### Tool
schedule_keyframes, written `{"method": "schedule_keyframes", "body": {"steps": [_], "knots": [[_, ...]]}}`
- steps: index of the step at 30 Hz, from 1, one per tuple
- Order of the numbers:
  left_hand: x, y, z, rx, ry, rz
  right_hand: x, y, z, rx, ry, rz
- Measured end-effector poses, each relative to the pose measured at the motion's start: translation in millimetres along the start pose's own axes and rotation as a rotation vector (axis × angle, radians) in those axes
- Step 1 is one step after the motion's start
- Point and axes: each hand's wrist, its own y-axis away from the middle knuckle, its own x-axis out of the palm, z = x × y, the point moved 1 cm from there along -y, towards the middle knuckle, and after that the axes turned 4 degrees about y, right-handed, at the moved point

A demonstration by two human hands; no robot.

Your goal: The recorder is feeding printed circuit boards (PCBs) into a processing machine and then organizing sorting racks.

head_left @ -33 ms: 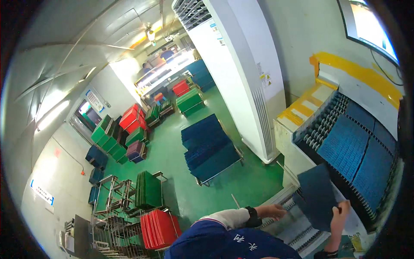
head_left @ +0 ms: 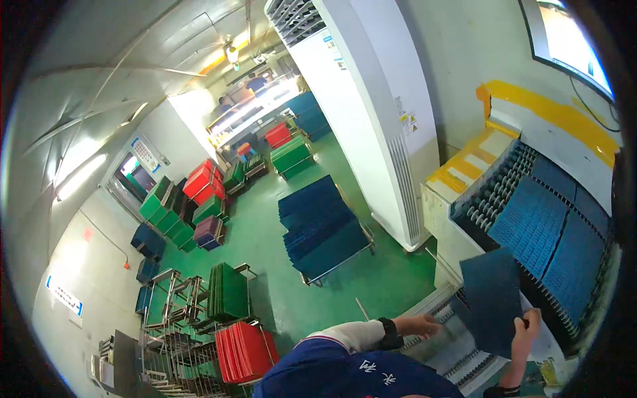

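My right hand (head_left: 526, 325) grips the lower right edge of a dark blue, flat rectangular panel (head_left: 491, 298), the thumb and fingers pinching it. The panel stands tilted above the near end of a roller conveyor (head_left: 458, 378), with a second dark sheet edge partly behind it at its left. My left hand (head_left: 419, 326), below a black wristband, hovers left of the panel, apart from it. Its fingers are loosely extended, and nothing shows in them. Beyond the panel, more blue panels (head_left: 531, 219) lie on the machine's black rollers.
A tall white air conditioner (head_left: 371, 99) stands beside the machine (head_left: 441, 225). On the green floor, a rack of blue panels (head_left: 325, 229) stands ahead. Racks with green panels (head_left: 229, 292) and red panels (head_left: 245, 351) are to the left. A screen (head_left: 570, 40) hangs upper right.
The panel has shifted slightly to the right and turned a little more upright, my right hand moving with it. My left hand looks unchanged.
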Motion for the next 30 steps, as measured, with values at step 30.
{"method": "schedule_keyframes", "body": {"steps": [30], "knots": [[29,61,-51,0.153,-0.228,-0.081,36,115,-40,0.700,-1.094,0.055]]}}
